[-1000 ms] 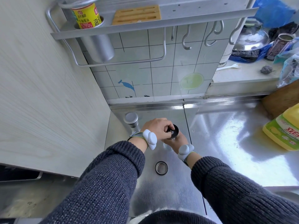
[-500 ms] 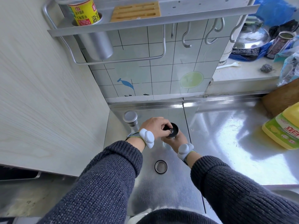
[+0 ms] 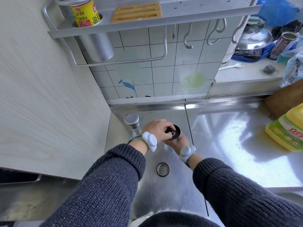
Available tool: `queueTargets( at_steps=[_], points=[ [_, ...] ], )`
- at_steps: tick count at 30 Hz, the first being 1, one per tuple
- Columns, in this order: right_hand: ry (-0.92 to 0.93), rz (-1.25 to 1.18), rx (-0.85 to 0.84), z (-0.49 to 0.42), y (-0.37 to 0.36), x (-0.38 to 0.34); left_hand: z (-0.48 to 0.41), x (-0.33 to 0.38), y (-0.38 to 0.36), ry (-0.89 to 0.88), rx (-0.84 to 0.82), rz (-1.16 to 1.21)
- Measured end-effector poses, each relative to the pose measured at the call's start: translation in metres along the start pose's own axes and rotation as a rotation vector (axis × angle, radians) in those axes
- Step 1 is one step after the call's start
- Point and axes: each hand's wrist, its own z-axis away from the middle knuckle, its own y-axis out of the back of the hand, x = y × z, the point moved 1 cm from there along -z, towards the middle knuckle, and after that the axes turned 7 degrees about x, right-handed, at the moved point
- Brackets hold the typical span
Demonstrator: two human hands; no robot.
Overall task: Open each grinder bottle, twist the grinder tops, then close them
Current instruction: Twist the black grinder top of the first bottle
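Head view. Both hands worked one grinder bottle on the steel counter (image 3: 229,145). The left hand (image 3: 156,128) was closed over the black grinder top (image 3: 175,132), fingers curled on its near-left edge, while the right hand (image 3: 179,142) was wrapped around the bottle body (image 3: 170,147) just below; most of that body was hidden by the two hands. A small metal screw showed at the centre of the top. The bottle's cap (image 3: 163,169), a shallow steel ring, lay mouth-up on the counter nearer the person, apart from the bottle. A second grinder bottle (image 3: 132,121), steel cap on, stood upright to the left near the back wall, just beside the left wrist and untouched.

Judged step: twisting the top of the opened bottle. To do it well, the lower hand should have held the body fixed against the counter so that only the top rotated, the upper fingers gripping the rim rather than the central screw. The bottle should have stayed upright, and the loose cap kept within reach for closing. Whether anything came out below could not be told.
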Motion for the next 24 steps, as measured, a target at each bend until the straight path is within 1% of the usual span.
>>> queueTargets(
  at_steps=[5,7,10,14,18,22,24],
  points=[
    [0.034,0.001,-0.015,0.0,0.001,-0.003,0.002,0.004,-0.001,0.024,0.069,-0.023],
    [0.019,-0.021,-0.034,0.0,0.001,-0.001,0.002,0.005,0.0,0.05,0.101,-0.028],
    [-0.017,-0.008,-0.031,-0.002,0.0,0.002,0.001,0.003,0.0,0.053,0.065,-0.014],
    [0.022,-0.014,-0.022,-0.001,-0.001,-0.002,0.0,-0.002,0.0,0.062,-0.002,0.053],
    [-0.01,-0.018,-0.017,-0.003,-0.003,0.004,0.0,0.0,-0.002,0.093,0.03,0.064],
    [-0.035,-0.022,0.005,-0.004,-0.005,0.006,0.003,0.001,-0.003,0.082,0.081,-0.03],
    [-0.026,-0.028,0.021,-0.001,-0.003,0.001,0.004,0.0,-0.005,0.085,0.075,0.006]
  ],
)
